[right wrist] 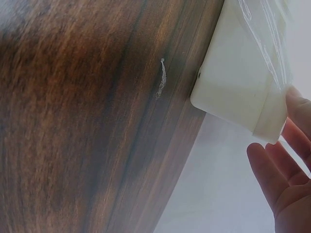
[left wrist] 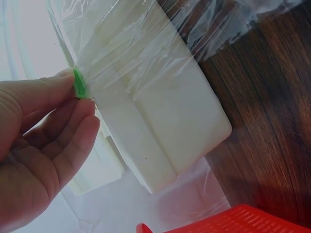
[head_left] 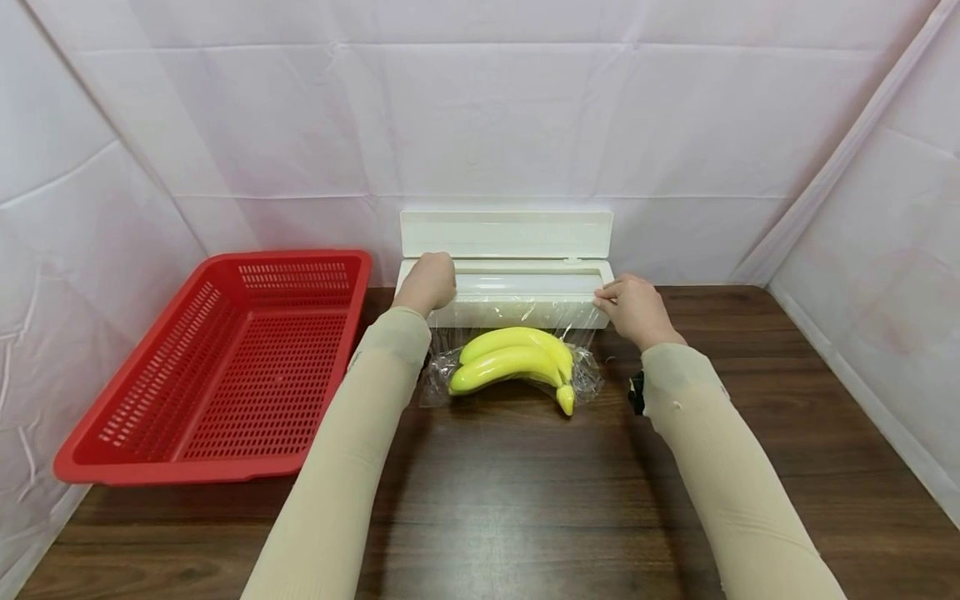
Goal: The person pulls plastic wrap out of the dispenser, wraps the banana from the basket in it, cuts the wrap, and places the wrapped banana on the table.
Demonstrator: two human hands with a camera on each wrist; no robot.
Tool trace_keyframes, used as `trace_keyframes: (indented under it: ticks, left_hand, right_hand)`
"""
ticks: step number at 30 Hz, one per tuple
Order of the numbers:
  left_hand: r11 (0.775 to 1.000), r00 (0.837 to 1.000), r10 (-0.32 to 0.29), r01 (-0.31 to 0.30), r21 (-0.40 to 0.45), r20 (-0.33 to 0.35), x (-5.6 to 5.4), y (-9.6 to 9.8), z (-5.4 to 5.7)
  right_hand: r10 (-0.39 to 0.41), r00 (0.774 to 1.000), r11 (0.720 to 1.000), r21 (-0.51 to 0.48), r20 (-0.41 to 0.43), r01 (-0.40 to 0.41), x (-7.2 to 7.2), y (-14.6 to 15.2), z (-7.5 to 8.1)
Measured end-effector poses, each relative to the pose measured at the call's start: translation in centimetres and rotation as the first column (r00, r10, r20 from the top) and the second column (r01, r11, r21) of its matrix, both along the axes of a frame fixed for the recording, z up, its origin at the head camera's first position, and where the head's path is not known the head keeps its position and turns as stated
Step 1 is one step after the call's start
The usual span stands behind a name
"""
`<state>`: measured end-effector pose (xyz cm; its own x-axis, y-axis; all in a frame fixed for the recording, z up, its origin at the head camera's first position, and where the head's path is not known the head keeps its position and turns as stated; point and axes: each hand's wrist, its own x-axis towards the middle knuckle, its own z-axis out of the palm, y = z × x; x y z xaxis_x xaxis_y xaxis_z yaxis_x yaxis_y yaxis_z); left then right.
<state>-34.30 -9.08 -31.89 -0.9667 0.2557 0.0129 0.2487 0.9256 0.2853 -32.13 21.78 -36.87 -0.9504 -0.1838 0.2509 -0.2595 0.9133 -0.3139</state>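
A white cling film dispenser box (head_left: 517,312) stands at the back of the table, lid raised, roll inside. Clear cling film (head_left: 517,310) stretches from it over its front edge and around a bunch of yellow bananas (head_left: 517,358). At the box's left part, my left hand (head_left: 427,283) pinches a small green slide cutter (left wrist: 79,83) between thumb and fingertips, right at the film's edge. My right hand (head_left: 633,308) grips the box's front right corner, its thumb (right wrist: 296,104) at the edge of the film and other fingers curled about the corner.
To the left stands a red perforated plastic basket (head_left: 360,275), beside my left forearm. White sheeting (head_left: 480,125) hangs close behind the box and along both sides. A small scrap of film (right wrist: 162,80) lies on the dark wooden table (head_left: 510,517) near the box's right end.
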Motion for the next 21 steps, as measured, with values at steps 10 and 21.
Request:
trace_keyframes:
  ticks: [10,21]
  left_hand:
    - [1.000,0.999,0.015,-0.015,0.015,0.034,-0.06,0.34,0.15]
    - [0.999,0.998,0.029,-0.030,0.024,0.056,0.20,0.91,0.11]
  right_hand:
    - [-0.012,1.000,1.000,-0.005,0.007,0.012,0.04,0.04,0.17]
    - [-0.018,1.000,1.000,-0.009,0.018,0.019,0.13,-0.04,0.07]
